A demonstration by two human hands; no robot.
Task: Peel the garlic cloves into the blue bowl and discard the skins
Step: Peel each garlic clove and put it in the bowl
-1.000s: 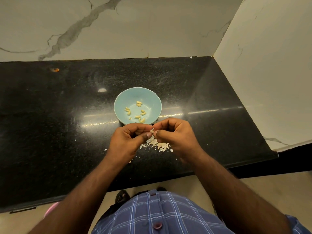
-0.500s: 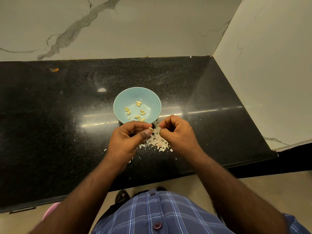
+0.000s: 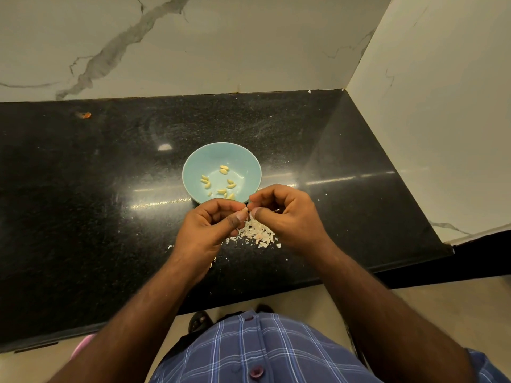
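Head view: blue bowl (image 3: 193,164) sits mid-table (image 3: 83,203), peeled cloves (image 3: 218,181) inside. Just in front of the bowl, left hand (image 3: 206,230) pinches a garlic clove (image 3: 244,209); right hand (image 3: 287,214), fingers curled, picks at it. Skins (image 3: 255,233) lie beneath the hands, partly hidden by them.

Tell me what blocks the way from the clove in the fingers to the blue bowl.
Nothing visible does. The left hand pinches the garlic clove just at the near rim of the blue bowl, whose top is open. The right hand is beside it, and the skins lie on the counter below.
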